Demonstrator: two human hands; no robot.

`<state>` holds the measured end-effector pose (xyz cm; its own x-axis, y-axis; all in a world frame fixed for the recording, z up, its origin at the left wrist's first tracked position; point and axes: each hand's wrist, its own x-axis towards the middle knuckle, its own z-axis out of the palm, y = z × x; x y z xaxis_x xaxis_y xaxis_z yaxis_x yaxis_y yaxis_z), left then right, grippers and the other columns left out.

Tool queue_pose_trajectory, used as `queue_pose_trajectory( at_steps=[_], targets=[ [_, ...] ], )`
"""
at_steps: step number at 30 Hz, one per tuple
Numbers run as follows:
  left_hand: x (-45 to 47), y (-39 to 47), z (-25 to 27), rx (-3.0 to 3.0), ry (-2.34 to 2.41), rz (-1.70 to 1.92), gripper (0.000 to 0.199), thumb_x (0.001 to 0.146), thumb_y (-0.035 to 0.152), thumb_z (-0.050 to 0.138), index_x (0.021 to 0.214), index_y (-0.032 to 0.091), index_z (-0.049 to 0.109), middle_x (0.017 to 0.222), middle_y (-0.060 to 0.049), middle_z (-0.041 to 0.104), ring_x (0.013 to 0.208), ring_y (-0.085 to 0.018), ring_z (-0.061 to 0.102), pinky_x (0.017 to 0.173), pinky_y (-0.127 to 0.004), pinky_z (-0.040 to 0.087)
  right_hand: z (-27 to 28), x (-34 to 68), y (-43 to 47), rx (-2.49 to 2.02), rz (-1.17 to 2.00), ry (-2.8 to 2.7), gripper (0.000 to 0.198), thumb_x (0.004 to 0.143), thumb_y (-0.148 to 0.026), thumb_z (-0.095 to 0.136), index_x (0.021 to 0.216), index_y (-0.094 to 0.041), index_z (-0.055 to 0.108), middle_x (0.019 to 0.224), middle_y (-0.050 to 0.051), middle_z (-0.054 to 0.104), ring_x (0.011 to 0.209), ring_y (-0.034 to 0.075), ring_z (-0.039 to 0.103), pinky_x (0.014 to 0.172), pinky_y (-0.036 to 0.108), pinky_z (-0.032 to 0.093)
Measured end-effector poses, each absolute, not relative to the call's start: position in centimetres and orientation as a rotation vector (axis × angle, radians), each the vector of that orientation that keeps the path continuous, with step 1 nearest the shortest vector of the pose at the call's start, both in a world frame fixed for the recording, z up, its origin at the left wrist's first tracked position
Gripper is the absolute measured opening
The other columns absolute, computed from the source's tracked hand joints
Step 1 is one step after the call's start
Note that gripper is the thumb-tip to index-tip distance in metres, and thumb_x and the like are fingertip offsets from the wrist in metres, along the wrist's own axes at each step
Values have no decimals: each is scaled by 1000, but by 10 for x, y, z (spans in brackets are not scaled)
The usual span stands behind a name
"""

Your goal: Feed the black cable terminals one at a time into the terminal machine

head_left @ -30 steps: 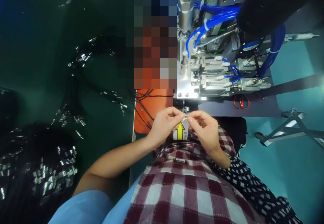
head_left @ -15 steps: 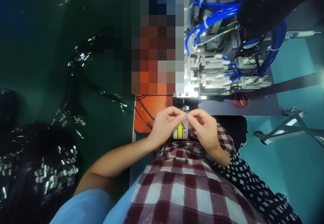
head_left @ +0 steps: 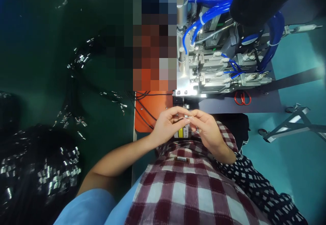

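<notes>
Both hands meet in front of my checked apron, at the near edge of the machine. My left hand (head_left: pixel 166 125) is closed with thumb and fingers around a thin black cable (head_left: pixel 180 120). A small silvery connector (head_left: pixel 186 116) shows at the cable's end, between the two sets of fingertips. My right hand (head_left: pixel 205 126) pinches at that connector from the right, its fingers curled. The fingertips cover much of the connector. Just below the hands is a white label with a yellow arrow (head_left: pixel 180 132), partly covered by the fingers.
An orange plate (head_left: pixel 145 116) with black cables lies to the left. Ahead stands a metal machine (head_left: pixel 203 79) with blue air tubes (head_left: pixel 216 11). Red-handled scissors (head_left: pixel 242 98) lie on the dark surface at right. Bundles of black cables with silvery ends (head_left: pixel 58 174) fill the left side.
The fingertips have shifted, and a silvery connector and a piece of black cable now show between them. The hands stay together in nearly the same place. The view has moved slightly.
</notes>
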<state>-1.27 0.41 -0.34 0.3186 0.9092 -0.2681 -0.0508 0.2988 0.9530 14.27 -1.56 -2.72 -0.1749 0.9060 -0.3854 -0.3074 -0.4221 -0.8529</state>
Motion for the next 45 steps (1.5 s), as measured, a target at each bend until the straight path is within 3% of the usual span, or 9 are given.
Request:
queue_pose_trajectory(
  at_steps=[10, 19, 22, 26, 28, 33, 35, 38, 45],
  targets=[
    [-13, 3, -7, 1032, 1071, 924, 10, 73, 27, 82, 80, 21, 78, 83, -1, 58, 66, -9, 53, 55, -20, 42, -26, 141, -20, -1140, 1686, -831, 17, 82, -33, 69, 76, -19, 61, 54, -6, 48, 48, 9, 38, 48, 23, 32],
    [-12, 1, -4, 1059, 986, 914, 16, 83, 29, 71, 84, 15, 62, 88, 0, 54, 56, -4, 47, 48, -18, 37, -21, 140, -21, -1253, 1517, -922, 17, 84, -31, 67, 75, -18, 60, 59, -5, 51, 50, 8, 42, 48, 23, 34],
    [-12, -1, -6, 1008, 1034, 899, 18, 87, 30, 67, 85, 16, 57, 78, 2, 51, 49, -2, 40, 44, -17, 29, -20, 141, -22, -1288, 1449, -978, 16, 84, -29, 65, 74, -18, 59, 63, -4, 53, 52, 8, 44, 50, 23, 36],
    [-17, 6, -7, 863, 1001, 692, 22, 89, 34, 65, 85, 16, 54, 51, 9, 36, 41, -3, 27, 40, -16, 21, -20, 142, -23, -1292, 1484, -1019, 15, 84, -28, 64, 74, -18, 59, 61, -4, 52, 51, 9, 46, 50, 23, 37],
    [-21, 12, -4, 864, 996, 585, 23, 87, 35, 66, 86, 16, 53, 52, 9, 39, 40, -3, 29, 39, -15, 23, -21, 144, -21, -1281, 1537, -1012, 16, 84, -29, 64, 74, -18, 59, 59, -5, 52, 49, 9, 44, 49, 24, 36],
    [-28, 19, 1, 1328, 1119, 628, 22, 81, 22, 71, 97, 18, 57, 84, 2, 56, 56, -5, 51, 48, -17, 39, -25, 156, -7, -1330, 1489, -1013, 16, 83, -30, 65, 73, -18, 59, 56, -5, 52, 49, 9, 45, 50, 24, 36],
    [-31, 21, -4, 1668, 1213, 699, 5, 85, 16, 66, 89, 16, 62, 81, 0, 59, 67, -9, 56, 58, -20, 44, -29, 160, 1, -1358, 1480, -1017, 15, 82, -29, 66, 72, -18, 60, 53, -5, 51, 49, 10, 45, 51, 24, 36],
    [-35, 24, -15, 2081, 1241, 832, 9, 89, 12, 60, 86, 16, 67, 81, -2, 62, 78, -13, 58, 70, -24, 47, -37, 161, 12, -1369, 1506, -1028, 15, 81, -28, 67, 72, -17, 61, 53, -5, 52, 50, 10, 46, 52, 25, 36],
    [-44, 32, -33, 2405, 1101, 747, 25, 98, 19, 48, 107, 16, 71, 78, -3, 55, 71, -13, 56, 61, -22, 45, -50, 159, 20, -1373, 1572, -1004, 15, 81, -29, 69, 73, -17, 63, 55, -5, 53, 52, 10, 47, 54, 25, 36]
  ],
)
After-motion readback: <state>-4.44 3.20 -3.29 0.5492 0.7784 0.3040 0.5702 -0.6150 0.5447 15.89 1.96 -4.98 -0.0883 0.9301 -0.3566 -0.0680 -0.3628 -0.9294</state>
